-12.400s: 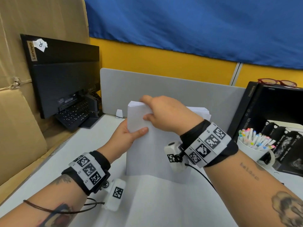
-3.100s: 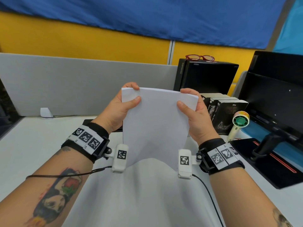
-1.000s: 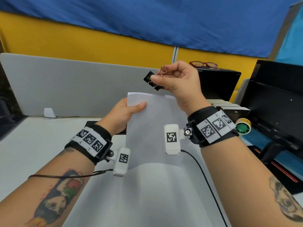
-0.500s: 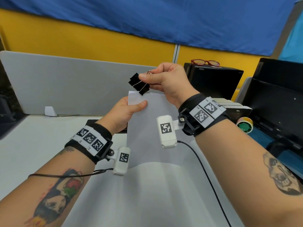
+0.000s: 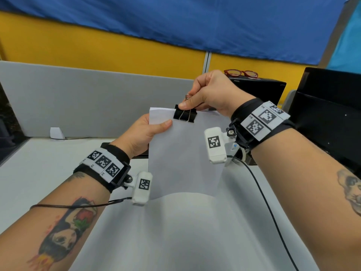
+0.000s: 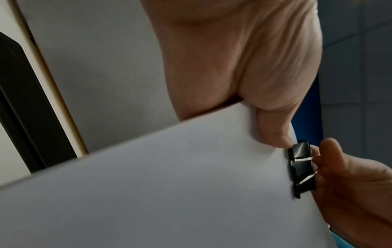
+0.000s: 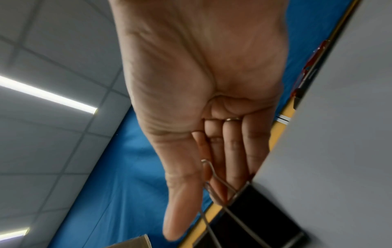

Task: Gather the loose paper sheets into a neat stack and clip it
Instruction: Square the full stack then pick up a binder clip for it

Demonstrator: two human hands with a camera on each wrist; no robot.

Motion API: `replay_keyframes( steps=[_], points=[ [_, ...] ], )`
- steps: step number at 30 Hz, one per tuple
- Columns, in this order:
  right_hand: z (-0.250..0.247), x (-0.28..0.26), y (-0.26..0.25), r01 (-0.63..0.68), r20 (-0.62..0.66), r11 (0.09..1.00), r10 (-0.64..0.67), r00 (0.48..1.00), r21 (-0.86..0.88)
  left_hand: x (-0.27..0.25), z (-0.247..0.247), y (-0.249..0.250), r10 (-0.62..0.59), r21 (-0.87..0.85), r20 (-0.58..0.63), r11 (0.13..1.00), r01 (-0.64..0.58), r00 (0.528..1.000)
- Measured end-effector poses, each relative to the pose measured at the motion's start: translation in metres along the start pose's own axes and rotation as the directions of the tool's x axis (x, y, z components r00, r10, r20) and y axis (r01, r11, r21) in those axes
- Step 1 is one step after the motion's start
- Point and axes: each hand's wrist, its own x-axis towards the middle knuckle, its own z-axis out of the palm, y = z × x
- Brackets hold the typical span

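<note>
- The right hand (image 5: 212,94) pinches the wire handles of a black binder clip (image 5: 185,116), thumb in front and fingers curled behind.
- The clip sits over the top edge of the paper stack (image 5: 183,155), toward its left corner; the left wrist view shows its black body straddling that edge.
- The left hand (image 5: 140,136) grips the stack's upper left edge, thumb pressed flat on the front sheet, just beside the clip, and fingers hidden behind the paper.
- The stack is held upright above the white desk (image 5: 35,173), its lower edge hidden behind a pale fold in the foreground.
- Beyond the paper stands a grey partition (image 5: 88,98), with a small white folded card (image 5: 56,133) at its foot.
- To the right are a black box (image 5: 259,90) with red glasses (image 5: 241,72) lying on top, and a dark monitor (image 5: 330,106) further right.
- The upright sheets hide the desk behind them, and the right hand covers the stack's top right corner.
- A cable (image 5: 269,212) trails from the right wrist camera down across the desk.
</note>
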Motion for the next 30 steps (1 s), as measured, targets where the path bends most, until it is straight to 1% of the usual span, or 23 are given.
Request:
replay_keyframes(
  steps=[3,6,9,16,18,20,21,22,23,24,26,27,28,29,30],
  points=[
    [-0.005,0.001,-0.005,-0.004,0.032,0.992,0.008,0.999,-0.125,0.001,-0.001,0.001,-0.002,0.032,-0.003,0.999,0.002,1.0],
    [-0.011,0.003,-0.007,-0.004,0.06,0.981,0.017,0.998,-0.194,0.001,-0.002,0.0,0.001,0.033,0.004,0.999,-0.001,1.0],
    [-0.017,0.004,-0.006,0.0,0.075,0.974,0.017,0.997,-0.227,0.001,-0.003,0.0,-0.003,0.038,0.0,0.999,0.003,1.0],
    [-0.025,0.001,0.006,0.041,0.105,0.971,-0.017,0.994,-0.236,0.0,0.001,0.001,0.001,0.057,-0.013,0.998,0.0,1.0],
    [-0.024,-0.003,0.015,0.122,0.105,0.94,-0.093,0.99,-0.318,0.0,0.001,0.001,0.006,0.063,-0.022,0.998,-0.004,1.0],
    [-0.018,-0.011,0.025,0.235,0.102,0.851,-0.212,0.972,-0.47,0.0,0.001,0.001,0.011,0.058,-0.021,0.998,-0.01,1.0],
    [-0.014,-0.015,0.028,0.271,0.121,0.797,-0.245,0.962,-0.539,0.0,0.0,0.0,0.01,0.056,-0.017,0.998,-0.009,1.0],
    [-0.011,-0.019,0.03,0.279,0.153,0.763,-0.234,0.96,-0.582,0.0,0.0,0.0,0.005,0.055,-0.01,0.998,-0.004,1.0],
    [-0.009,-0.022,0.03,0.265,0.186,0.759,-0.19,0.964,-0.595,-0.001,0.001,0.0,0.002,0.059,-0.004,0.998,-0.002,1.0],
    [-0.008,-0.023,0.03,0.22,0.204,0.778,-0.12,0.972,-0.588,-0.001,0.002,0.0,0.003,0.066,-0.001,0.998,-0.003,1.0],
    [-0.008,-0.02,0.025,0.055,0.168,0.852,0.039,0.985,-0.521,-0.002,0.005,0.0,0.003,0.071,0.006,0.998,-0.004,1.0],
    [-0.008,-0.018,0.022,-0.036,0.124,0.892,0.102,0.987,-0.45,-0.002,0.007,0.001,0.005,0.068,0.007,0.998,-0.005,1.0],
    [-0.008,-0.017,0.02,-0.098,0.088,0.915,0.143,0.986,-0.391,-0.002,0.007,0.001,0.008,0.069,0.0,0.998,-0.008,1.0],
    [-0.009,-0.016,0.017,-0.117,0.076,0.921,0.156,0.985,-0.371,-0.002,0.007,0.001,0.011,0.071,-0.009,0.997,-0.011,1.0],
    [-0.013,-0.013,0.017,-0.098,0.101,0.908,0.152,0.983,-0.408,-0.001,0.007,0.001,0.013,0.072,-0.013,0.997,-0.012,1.0]
  ],
)
